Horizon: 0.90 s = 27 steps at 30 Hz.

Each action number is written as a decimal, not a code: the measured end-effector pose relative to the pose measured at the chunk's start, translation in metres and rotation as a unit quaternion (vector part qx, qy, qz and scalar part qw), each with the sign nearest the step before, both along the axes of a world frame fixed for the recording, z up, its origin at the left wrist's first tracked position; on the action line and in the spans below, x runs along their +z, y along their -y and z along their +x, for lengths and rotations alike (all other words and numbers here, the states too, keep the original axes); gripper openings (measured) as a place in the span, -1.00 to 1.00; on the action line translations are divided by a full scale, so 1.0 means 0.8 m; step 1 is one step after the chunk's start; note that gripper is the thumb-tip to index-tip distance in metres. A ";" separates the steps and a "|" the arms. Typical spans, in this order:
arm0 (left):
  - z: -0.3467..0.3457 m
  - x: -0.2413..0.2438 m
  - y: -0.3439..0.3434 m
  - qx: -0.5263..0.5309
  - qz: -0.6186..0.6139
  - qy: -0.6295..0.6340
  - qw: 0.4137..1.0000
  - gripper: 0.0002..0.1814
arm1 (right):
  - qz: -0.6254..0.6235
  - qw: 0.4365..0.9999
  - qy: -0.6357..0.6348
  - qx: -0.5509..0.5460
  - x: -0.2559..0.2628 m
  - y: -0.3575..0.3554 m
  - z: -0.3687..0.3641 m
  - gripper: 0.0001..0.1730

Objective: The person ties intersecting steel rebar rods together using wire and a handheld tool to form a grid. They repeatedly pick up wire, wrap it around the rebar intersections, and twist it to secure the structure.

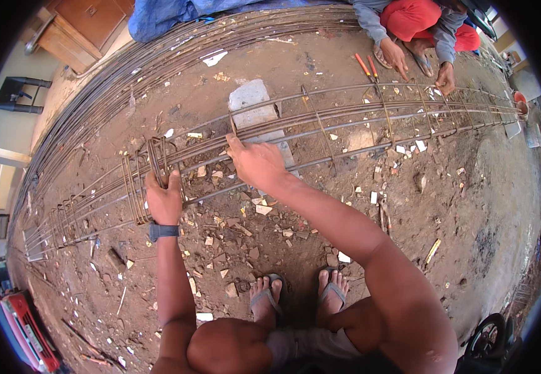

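Observation:
A long cage of steel reinforcing bars point(354, 150) with rectangular stirrups runs across the view, resting over concrete blocks point(253, 104). My left hand point(164, 198) is closed around a bunch of wire stirrups point(152, 156) at the left middle of the cage. Further right, my right hand point(257, 161) reaches over the bars, its fingertips at the lower part of a single upright stirrup point(233, 125); the fingertips partly hide what they touch. More stirrups point(132, 191) hang loosely bunched just left of my left hand.
A co-worker's hands point(443, 77) are at the cage's far right. Pincers with orange handles point(366, 66) lie near them; another pair of pincers point(384, 212) lies on the near ground. Loose bars point(88, 77) line the far side. Tile shards point(264, 209) litter the dirt around my feet.

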<state>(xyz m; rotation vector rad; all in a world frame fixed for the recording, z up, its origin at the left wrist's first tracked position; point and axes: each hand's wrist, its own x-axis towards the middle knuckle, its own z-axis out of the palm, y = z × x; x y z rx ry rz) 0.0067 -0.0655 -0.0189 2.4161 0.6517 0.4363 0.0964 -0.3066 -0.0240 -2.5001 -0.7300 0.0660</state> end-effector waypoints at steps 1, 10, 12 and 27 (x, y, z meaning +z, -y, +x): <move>-0.007 -0.001 0.012 0.014 0.131 0.008 0.991 -0.37 | 0.039 0.999 0.018 0.017 0.000 0.007 -0.004 -0.51; -0.023 -0.002 0.111 -0.323 0.120 0.014 0.939 -0.54 | 0.157 0.978 0.122 -0.065 0.016 0.204 -0.022 -0.74; -0.020 -0.007 0.125 -0.363 0.061 -0.027 0.930 -0.59 | 0.127 0.988 0.015 -0.088 0.011 0.232 -0.045 -0.75; 0.028 0.000 0.125 -0.323 -0.344 -0.203 0.858 -0.83 | 0.160 0.956 -0.245 0.030 -0.135 0.170 -0.131 -0.65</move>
